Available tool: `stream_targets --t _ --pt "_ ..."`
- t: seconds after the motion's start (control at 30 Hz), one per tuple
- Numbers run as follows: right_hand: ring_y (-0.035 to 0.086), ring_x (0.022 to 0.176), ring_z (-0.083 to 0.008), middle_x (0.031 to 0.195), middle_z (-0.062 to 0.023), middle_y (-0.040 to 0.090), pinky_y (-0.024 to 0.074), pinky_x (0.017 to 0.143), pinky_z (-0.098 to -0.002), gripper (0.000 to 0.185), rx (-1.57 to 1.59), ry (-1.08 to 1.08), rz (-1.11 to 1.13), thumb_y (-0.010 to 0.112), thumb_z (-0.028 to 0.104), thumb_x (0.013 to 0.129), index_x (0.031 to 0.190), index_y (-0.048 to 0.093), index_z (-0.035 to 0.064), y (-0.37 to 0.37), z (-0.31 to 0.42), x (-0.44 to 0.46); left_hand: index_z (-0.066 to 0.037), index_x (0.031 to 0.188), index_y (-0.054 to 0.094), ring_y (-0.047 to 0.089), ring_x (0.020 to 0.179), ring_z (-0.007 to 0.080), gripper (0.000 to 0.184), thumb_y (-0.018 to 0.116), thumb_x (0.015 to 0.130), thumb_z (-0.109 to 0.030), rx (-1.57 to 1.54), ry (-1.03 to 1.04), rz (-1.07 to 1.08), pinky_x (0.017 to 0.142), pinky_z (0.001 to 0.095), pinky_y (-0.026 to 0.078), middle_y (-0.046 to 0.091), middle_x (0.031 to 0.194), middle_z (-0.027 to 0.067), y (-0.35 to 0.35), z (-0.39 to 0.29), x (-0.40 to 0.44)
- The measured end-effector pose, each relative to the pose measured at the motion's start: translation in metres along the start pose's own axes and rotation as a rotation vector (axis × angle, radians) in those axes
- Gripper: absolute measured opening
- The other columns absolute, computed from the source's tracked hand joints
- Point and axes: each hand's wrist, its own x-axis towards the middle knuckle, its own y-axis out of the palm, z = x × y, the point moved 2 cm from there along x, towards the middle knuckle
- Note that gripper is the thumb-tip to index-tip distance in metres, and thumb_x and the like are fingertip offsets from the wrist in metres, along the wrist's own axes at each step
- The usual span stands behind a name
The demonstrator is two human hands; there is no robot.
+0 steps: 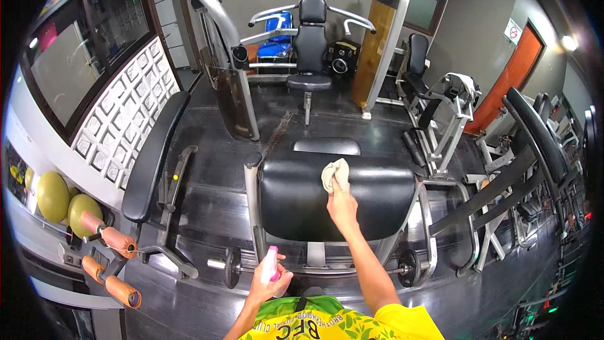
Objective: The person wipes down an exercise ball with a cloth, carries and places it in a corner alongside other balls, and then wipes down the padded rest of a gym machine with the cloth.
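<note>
A folded cream cloth [335,175] lies against the upper middle of a wide black padded bench [296,198], pressed there by my right hand [342,206], whose fingers are closed on it. Lower and to the left, my left hand [267,283] is wrapped round a spray bottle [270,263] with a white and pink top. The bottle is upright in front of the bench, near my body, and does not touch the pad. Much of its lower part is hidden by my fingers.
Below the pad runs a bar with weight plates [233,267] at both ends. A long black bench [154,160] stands left, beside orange foam rollers [123,293]. A seated machine [309,50] is ahead; more machines [450,119] stand right.
</note>
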Motion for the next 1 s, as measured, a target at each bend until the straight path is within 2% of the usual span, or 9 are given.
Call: stream_targets --t 0.2,0.33,0.37,0.47,0.6,0.67,0.73,0.8,1.0 --pt "0.06 0.075 -0.0341 0.092 -0.0209 0.058 0.0452 0.065 -0.0469 0.038 -0.143 -0.188 -0.066 0.048 0.01 0.082 0.12 0.055 0.01 0.043 -0.035 -0.081 -0.002 0.114 0.051 0.054 0.064 0.0068 0.042 0.069 0.077 -0.008 -0.129 0.056 0.078 0.06 0.0241 0.045 0.059 0.069 0.0016 0.017 0.017 0.004" --pt "0.061 0.072 -0.0279 0.084 -0.0153 0.058 0.0428 0.06 -0.0437 0.033 -0.2 -0.209 0.102 0.054 0.015 0.077 0.109 0.063 0.0177 0.089 -0.072 -0.174 0.0 0.113 0.05 0.058 0.068 0.0079 0.038 0.067 0.079 -0.004 -0.023 0.047 0.13 0.062 0.0238 0.046 0.061 0.073 0.002 0.026 0.019 0.006" --pt "0.061 0.089 -0.0305 0.106 -0.0161 0.059 0.0449 0.073 -0.047 0.027 -0.22 -0.031 0.409 0.05 0.02 0.084 0.109 0.062 0.0164 0.091 -0.076 -0.188 0.0 0.113 0.05 0.058 0.068 0.0079 0.038 0.067 0.079 -0.004 -0.022 0.047 0.131 0.062 0.0238 0.046 0.061 0.073 0.002 0.029 0.019 0.007" --pt "0.06 0.1 -0.0332 0.115 -0.0165 0.059 0.0455 0.082 -0.047 0.029 -0.039 0.333 0.685 0.05 0.026 0.086 0.112 0.061 0.0159 0.113 -0.114 -0.224 -0.001 0.109 0.052 0.058 0.065 0.0073 0.032 0.065 0.08 -0.003 0.051 -0.028 0.055 0.06 0.0234 0.046 0.06 0.07 0.0017 0.035 0.023 0.006" --pt "0.058 0.105 -0.0348 0.12 -0.0161 0.057 0.0456 0.088 -0.0441 0.032 0.162 0.304 0.732 0.053 0.03 0.086 0.115 0.059 0.0165 0.082 -0.105 -0.207 -0.002 0.107 0.054 0.055 0.061 0.0058 0.027 0.064 0.081 -0.003 0.0 -0.105 0.025 0.058 0.023 0.044 0.058 0.066 0.0004 0.03 0.033 0.002" --pt "0.058 0.102 -0.0367 0.114 -0.0194 0.059 0.0468 0.086 -0.0446 0.036 0.412 0.075 0.503 0.057 0.026 0.084 0.117 0.059 0.014 0.066 -0.092 -0.179 -0.003 0.106 0.055 0.053 0.06 0.0049 0.028 0.065 0.081 -0.005 -0.011 -0.115 0.001 0.057 0.023 0.043 0.057 0.064 -0.0006 0.031 0.038 0.003" --pt "0.058 0.1 -0.0402 0.116 -0.0212 0.057 0.0481 0.084 -0.0447 0.04 0.486 -0.163 0.014 0.058 0.02 0.083 0.122 0.055 0.0114 0.031 -0.06 -0.132 -0.004 0.106 0.055 0.052 0.06 0.0048 0.028 0.065 0.081 -0.005 0.0 -0.095 -0.003 0.057 0.0228 0.043 0.057 0.064 -0.0007 0.031 0.04 0.002" --pt "0.058 0.097 -0.0411 0.117 -0.0218 0.054 0.049 0.081 -0.0451 0.042 0.331 -0.091 -0.14 0.055 0.014 0.085 0.126 0.052 0.009 0.009 -0.039 -0.087 -0.004 0.107 0.055 0.053 0.06 0.0049 0.027 0.065 0.081 -0.004 0.013 -0.097 0.002 0.057 0.0228 0.043 0.056 0.064 -0.0012 0.034 0.037 0.002" --pt "0.061 0.081 -0.0375 0.102 -0.0208 0.053 0.0505 0.071 -0.0469 0.045 0.042 0.081 -0.065 0.055 0.007 0.082 0.127 0.049 0.0098 0.005 -0.01 -0.01 -0.004 0.107 0.054 0.05 0.06 0.0047 0.027 0.065 0.082 -0.005 0.017 -0.095 0.034 0.057 0.0227 0.042 0.055 0.065 -0.0016 0.039 0.032 -0.001"
